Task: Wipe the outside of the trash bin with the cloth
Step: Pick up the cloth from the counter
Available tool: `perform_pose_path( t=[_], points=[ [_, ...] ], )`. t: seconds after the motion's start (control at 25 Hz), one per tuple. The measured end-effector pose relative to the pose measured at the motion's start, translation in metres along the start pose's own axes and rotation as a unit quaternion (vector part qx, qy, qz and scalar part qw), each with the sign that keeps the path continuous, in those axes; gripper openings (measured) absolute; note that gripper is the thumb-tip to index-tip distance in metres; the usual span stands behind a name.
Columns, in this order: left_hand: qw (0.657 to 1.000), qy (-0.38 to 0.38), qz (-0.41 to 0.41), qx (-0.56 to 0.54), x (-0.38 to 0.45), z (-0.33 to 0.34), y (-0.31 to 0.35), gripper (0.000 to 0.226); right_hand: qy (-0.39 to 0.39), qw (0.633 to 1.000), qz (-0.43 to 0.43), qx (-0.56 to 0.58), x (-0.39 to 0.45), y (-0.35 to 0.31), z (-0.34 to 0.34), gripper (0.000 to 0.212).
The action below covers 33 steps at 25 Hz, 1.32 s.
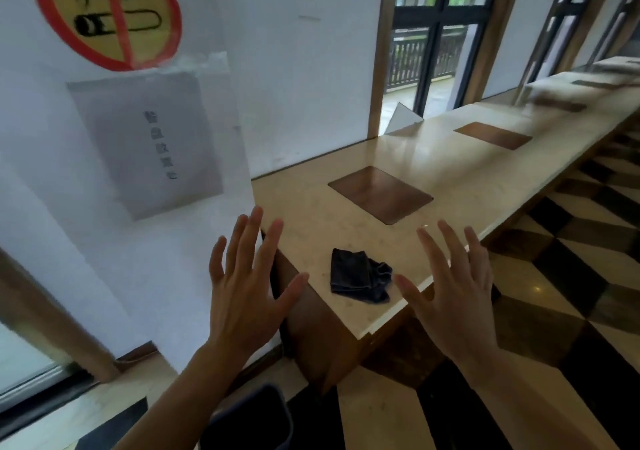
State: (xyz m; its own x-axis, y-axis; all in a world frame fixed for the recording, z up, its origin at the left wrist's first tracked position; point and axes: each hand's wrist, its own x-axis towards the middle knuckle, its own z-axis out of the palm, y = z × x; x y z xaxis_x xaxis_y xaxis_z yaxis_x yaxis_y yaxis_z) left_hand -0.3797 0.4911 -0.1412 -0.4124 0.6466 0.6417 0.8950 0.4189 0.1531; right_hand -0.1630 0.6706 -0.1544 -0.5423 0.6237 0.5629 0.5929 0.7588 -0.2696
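A dark crumpled cloth [358,281] lies near the end of a long cream marble counter [460,179]. My left hand [247,287] is raised to the left of the cloth, fingers spread, holding nothing. My right hand [448,290] hovers just right of the cloth, also spread and empty. On the floor at the bottom of the view stands a dark blue trash bin [256,422], partly hidden by my left forearm; only its rim and upper wall show.
Brown square inlays [380,193] are set into the counter top. A white wall with a no-smoking sign [107,13] and a paper notice [149,141] stands at left. The floor [571,294] is checkered in dark and cream tiles. A glass door [433,51] lies beyond.
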Motion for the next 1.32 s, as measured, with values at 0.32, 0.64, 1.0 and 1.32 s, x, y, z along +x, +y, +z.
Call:
perform_pose_path(
  t=[0.32,0.64,1.0,1.32],
  points=[
    [0.990,-0.090,-0.004,-0.106,0.073,0.119,-0.043,0.075,-0.063,0.990,0.122,0.011,0.040,0.017,0.085,0.063],
    [0.957,-0.199,-0.121,-0.173,0.078,0.258,-0.051,0.042,-0.192,0.961,0.190,0.059,0.078,0.077,0.194,0.052],
    [0.887,-0.392,-0.241,-0.028,0.084,0.392,-0.032,0.046,-0.349,0.911,0.215,-0.047,0.100,0.110,0.317,0.055],
    [0.816,-0.389,-0.373,-0.209,0.098,0.412,-0.031,0.023,-0.366,0.878,0.305,0.048,0.112,0.116,0.337,0.025]
  ],
)
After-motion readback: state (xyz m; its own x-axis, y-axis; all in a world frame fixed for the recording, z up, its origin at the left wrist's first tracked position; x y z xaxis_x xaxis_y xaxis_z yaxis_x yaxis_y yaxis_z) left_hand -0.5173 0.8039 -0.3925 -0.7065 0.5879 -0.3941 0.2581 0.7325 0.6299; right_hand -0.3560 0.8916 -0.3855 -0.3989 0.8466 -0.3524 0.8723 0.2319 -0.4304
